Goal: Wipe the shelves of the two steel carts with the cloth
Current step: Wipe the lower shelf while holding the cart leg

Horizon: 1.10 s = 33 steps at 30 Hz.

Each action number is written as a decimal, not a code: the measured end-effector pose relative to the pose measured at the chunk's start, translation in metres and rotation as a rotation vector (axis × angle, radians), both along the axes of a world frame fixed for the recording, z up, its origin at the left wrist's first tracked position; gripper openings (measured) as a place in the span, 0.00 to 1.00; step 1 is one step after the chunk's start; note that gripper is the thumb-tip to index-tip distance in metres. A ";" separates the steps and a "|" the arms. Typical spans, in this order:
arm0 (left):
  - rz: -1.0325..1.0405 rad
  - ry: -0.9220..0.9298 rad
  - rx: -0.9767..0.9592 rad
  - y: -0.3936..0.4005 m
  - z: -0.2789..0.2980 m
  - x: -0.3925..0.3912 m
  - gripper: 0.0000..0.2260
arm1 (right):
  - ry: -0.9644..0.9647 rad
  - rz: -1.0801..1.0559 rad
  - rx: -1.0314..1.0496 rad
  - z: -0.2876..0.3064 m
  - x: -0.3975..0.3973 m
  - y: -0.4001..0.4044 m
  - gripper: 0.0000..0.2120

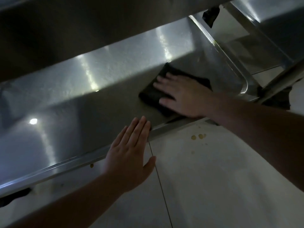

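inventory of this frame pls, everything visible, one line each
cloth: 1, dark, folded, flat on the lower shelf near its right end
lower shelf: 1, steel, runs across the frame, raised rim along the near edge
upper shelf: 1, steel, overhangs the lower one, top left
second cart: 1, steel, top right, only partly in view
floor: white tiles, lower right
spots: several, yellowish, on the floor by the shelf rim
right hand: 1, fingers straight, pressing on the cloth
left hand: 1, fingers straight, over the shelf's near rim
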<state>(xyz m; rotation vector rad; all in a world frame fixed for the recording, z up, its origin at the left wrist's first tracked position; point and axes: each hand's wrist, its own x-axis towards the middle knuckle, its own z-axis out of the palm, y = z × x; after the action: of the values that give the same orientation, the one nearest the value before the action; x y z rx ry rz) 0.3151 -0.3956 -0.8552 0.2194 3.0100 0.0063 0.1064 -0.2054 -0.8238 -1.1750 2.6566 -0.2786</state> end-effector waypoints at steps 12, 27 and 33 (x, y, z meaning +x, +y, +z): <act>-0.004 -0.027 0.009 0.000 0.005 0.000 0.45 | 0.073 -0.661 0.082 0.000 -0.126 0.052 0.36; 0.006 -0.047 0.035 0.000 0.007 -0.002 0.46 | -0.002 -0.113 0.000 -0.009 0.007 0.037 0.38; 0.005 -0.036 0.064 -0.001 0.008 -0.002 0.47 | 0.108 -0.625 0.043 -0.011 -0.061 0.063 0.36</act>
<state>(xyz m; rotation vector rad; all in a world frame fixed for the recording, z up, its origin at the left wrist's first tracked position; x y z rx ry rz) 0.3127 -0.3964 -0.8472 0.2161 2.9772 0.1057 0.0451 -0.1425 -0.8350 -0.3225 3.0398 -0.2581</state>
